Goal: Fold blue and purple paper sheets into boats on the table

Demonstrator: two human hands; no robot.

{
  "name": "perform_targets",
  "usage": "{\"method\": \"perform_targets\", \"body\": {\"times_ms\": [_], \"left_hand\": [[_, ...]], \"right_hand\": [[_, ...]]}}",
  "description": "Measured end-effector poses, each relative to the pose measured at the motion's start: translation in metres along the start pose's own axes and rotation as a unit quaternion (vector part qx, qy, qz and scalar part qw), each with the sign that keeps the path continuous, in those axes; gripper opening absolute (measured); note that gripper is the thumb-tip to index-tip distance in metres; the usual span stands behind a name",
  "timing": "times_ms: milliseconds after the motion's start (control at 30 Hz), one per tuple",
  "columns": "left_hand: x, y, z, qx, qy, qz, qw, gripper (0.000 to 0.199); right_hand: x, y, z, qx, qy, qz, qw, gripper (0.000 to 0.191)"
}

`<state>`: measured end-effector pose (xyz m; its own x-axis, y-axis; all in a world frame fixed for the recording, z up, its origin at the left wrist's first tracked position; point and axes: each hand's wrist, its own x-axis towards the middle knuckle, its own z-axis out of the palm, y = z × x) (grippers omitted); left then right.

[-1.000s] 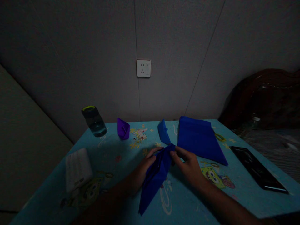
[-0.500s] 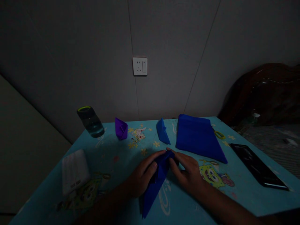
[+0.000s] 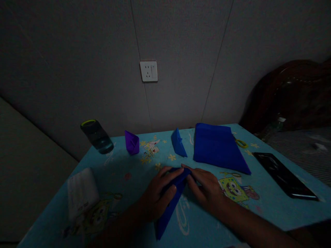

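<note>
Grey panelled wall (image 3: 77, 69), dim light, runs behind the flat pile of dark-blue paper sheets (image 3: 218, 146); call that the pile. Under it: table w/ light-blue cartoon-print cover (image 3: 207, 224). Dark-brown carved headboard (image 3: 289, 93), to R of pile & beyond table. Pile itself has a thin purple edge showing on its R side.

Long glossy black slab (image 3: 284, 175), poss. a tablet or phone, R of pile & a bit nearer the person, lying flat.

Long folded dark-blue paper piece (image 3: 169, 213), L of pile & nearer the person, tilted, one pointed end toward the person, other end btwn the hands. L hand (image 3: 161, 193) is on its L side, fingers laid over the top, thumb on the near face. R hand (image 3: 207, 187), just on the near side of pile, pinches the far end btwn thumb & index. Fingertips of both hands v. close together there; undersides hidden, can't tell what the other fingers do.

White rectangular block w/ rounded corners (image 3: 82, 193), far L of pile, nearer the person. Clear bottle w/ dark, yellow-green-rimmed top (image 3: 99, 137), also well L of pile. Mid-blue folded paper boat (image 3: 178, 143), just L of pile; purple folded paper boat (image 3: 132, 143), farther L. White plastic wall socket (image 3: 149, 71), above & L of pile. Yellow-handled scissors (image 3: 236, 141), at pile's R edge, partly hidden.
</note>
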<state>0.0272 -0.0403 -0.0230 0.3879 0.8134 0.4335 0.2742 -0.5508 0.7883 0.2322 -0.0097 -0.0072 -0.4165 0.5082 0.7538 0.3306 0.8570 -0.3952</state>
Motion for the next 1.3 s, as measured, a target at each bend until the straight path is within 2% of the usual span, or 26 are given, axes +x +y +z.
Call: {"method": "perform_targets", "body": {"times_ms": [167, 233, 333, 433, 533, 600, 667, 733, 800, 867, 933, 1033, 1100, 1167, 1300], "left_hand": [[0.004, 0.006, 0.002, 0.024, 0.010, -0.015, 1.000, 0.049], [0.005, 0.007, 0.003, 0.044, 0.019, -0.031, 0.998, 0.053], [0.007, 0.007, 0.004, 0.078, 0.015, -0.055, 0.995, 0.060], [0.007, 0.008, 0.002, 0.085, -0.011, -0.071, 0.994, 0.066], [0.008, 0.009, 0.002, 0.053, -0.004, -0.096, 0.994, 0.074], [0.009, 0.009, 0.003, 0.002, 0.012, -0.141, 0.990, 0.076], [0.011, 0.007, 0.005, -0.063, 0.029, -0.193, 0.979, 0.071], [0.013, 0.006, 0.007, -0.098, 0.051, -0.227, 0.968, 0.054], [0.015, 0.006, 0.007, -0.086, 0.068, -0.247, 0.963, 0.033], [0.017, 0.008, 0.006, -0.069, 0.068, -0.259, 0.961, 0.022], [0.018, 0.009, 0.005, -0.101, 0.052, -0.256, 0.960, 0.021], [0.017, 0.009, 0.005, -0.168, 0.025, -0.235, 0.957, 0.031], [0.015, 0.005, 0.006, -0.176, 0.030, -0.222, 0.958, 0.036], [0.014, 0.000, 0.008, -0.166, 0.054, -0.213, 0.961, 0.036], [0.014, -0.004, 0.011, -0.117, 0.098, -0.218, 0.964, 0.036]], "right_hand": [[0.001, -0.004, 0.000, 0.049, -0.019, 0.073, 0.996, 0.021], [0.004, -0.007, 0.000, 0.096, -0.035, 0.119, 0.988, 0.025], [0.007, -0.007, 0.001, 0.166, -0.052, 0.189, 0.966, 0.033], [0.008, -0.002, 0.003, 0.220, -0.063, 0.277, 0.933, 0.039], [0.009, 0.004, 0.003, 0.243, -0.041, 0.329, 0.912, 0.044], [0.009, 0.008, 0.003, 0.233, -0.021, 0.343, 0.910, 0.046], [0.010, 0.009, 0.003, 0.229, -0.018, 0.353, 0.907, 0.047], [0.011, 0.009, 0.005, 0.243, -0.040, 0.357, 0.901, 0.047], [0.011, 0.008, 0.007, 0.258, -0.079, 0.352, 0.896, 0.048], [0.011, 0.006, 0.009, 0.258, -0.109, 0.339, 0.898, 0.049], [0.011, 0.005, 0.009, 0.252, -0.105, 0.331, 0.904, 0.050], [0.011, 0.006, 0.009, 0.245, -0.063, 0.342, 0.905, 0.050], [0.010, 0.008, 0.010, 0.237, -0.048, 0.353, 0.904, 0.051], [0.008, 0.008, 0.013, 0.233, -0.071, 0.350, 0.905, 0.052], [0.001, 0.003, 0.021, 0.243, -0.168, 0.335, 0.895, 0.051]]}}
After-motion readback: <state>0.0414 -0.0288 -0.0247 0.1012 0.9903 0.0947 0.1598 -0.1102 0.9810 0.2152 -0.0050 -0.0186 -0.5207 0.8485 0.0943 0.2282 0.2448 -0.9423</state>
